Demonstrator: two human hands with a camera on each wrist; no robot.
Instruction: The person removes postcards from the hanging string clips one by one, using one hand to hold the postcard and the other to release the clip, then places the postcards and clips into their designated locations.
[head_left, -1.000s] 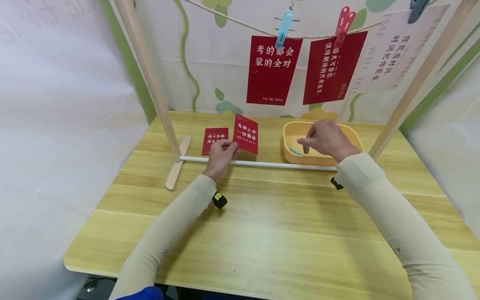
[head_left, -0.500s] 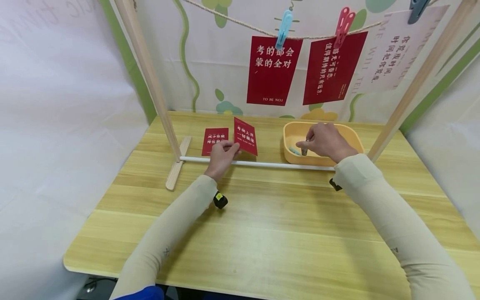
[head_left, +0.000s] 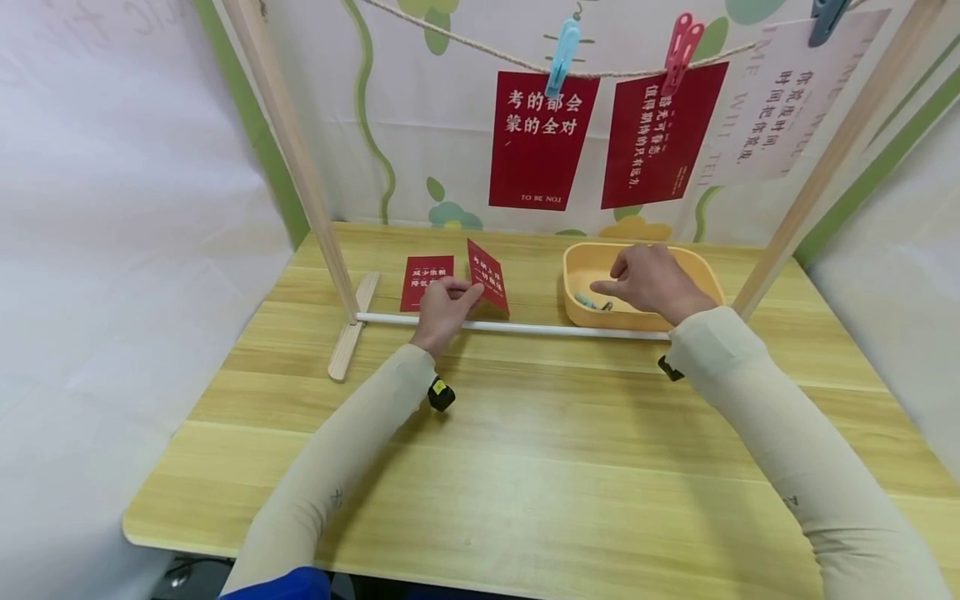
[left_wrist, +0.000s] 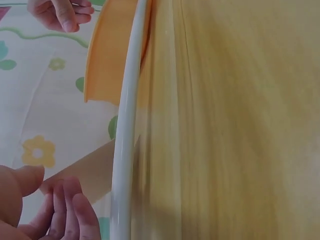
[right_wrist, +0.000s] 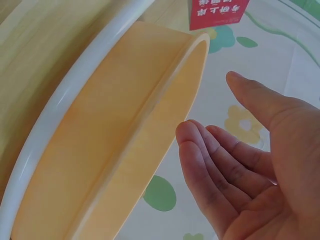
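Note:
My left hand (head_left: 442, 312) pinches a red card with white lettering (head_left: 489, 279), standing up off the table by its lower left corner; its plain back (left_wrist: 90, 170) shows in the left wrist view. A second red card (head_left: 422, 273) lies flat on the table, partly behind this hand. Over the yellow basket (head_left: 615, 318), my right hand (head_left: 654, 283) hovers with thumb and fingers apart. Nothing sits between those fingers (right_wrist: 192, 150) in the right wrist view. A light blue clip (head_left: 585, 300) and a small dark clip (head_left: 607, 306) lie in the basket.
A white rod (head_left: 525, 328) runs low across the wooden frame (head_left: 300, 158), in front of the basket and cards. Above hangs a rope (head_left: 465, 40) with two red cards (head_left: 542, 167) and a pale card (head_left: 787, 108), held by clothespins (head_left: 562, 57).
My right hand has let go of the small dark clip, which now lies in the basket. The card in my left hand has tipped and turned more edge-on.

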